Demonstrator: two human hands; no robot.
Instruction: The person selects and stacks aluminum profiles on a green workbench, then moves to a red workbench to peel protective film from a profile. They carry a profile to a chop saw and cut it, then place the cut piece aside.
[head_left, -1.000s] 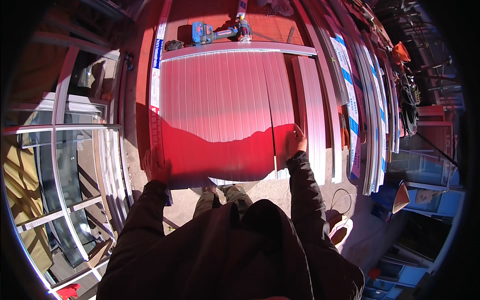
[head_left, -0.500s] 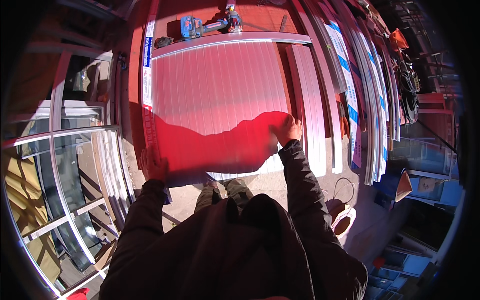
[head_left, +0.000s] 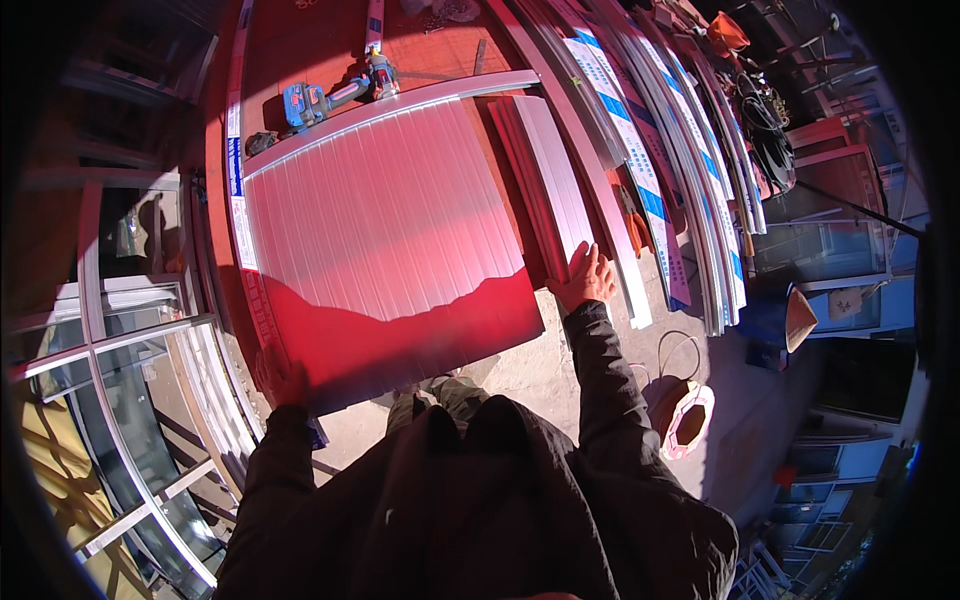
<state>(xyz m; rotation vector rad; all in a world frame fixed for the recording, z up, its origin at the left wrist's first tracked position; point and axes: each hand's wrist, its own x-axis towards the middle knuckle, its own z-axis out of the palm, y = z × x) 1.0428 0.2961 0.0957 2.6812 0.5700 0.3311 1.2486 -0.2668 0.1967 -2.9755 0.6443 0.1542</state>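
Observation:
A wide ribbed metal panel (head_left: pixel 385 220) lies before me, its near part darkened by my shadow. My left hand (head_left: pixel 283 382) rests in that shadow at the panel's near left corner, fingers stretched along the edge beside a labelled rail (head_left: pixel 236 165). My right hand (head_left: pixel 582 283) is at the near end of a stack of long metal strips (head_left: pixel 548 165), just right of the panel. Its fingers are spread over the strip end, with the thumb toward the panel. A metal crossbar (head_left: pixel 430 97) runs along the panel's far end.
Two power tools, a blue one (head_left: pixel 305 105) and a smaller one (head_left: pixel 382 75), lie beyond the crossbar. Long profiles with blue-and-white film (head_left: pixel 640 165) stretch along the right. Framed glass (head_left: pixel 130 400) stands at left. A roll (head_left: pixel 688 420) sits on the floor at right.
My right hand has left the panel's right edge and now lies on the strip stack beside it. My left hand stays by the near left corner. The view has shifted, moving the scene leftward.

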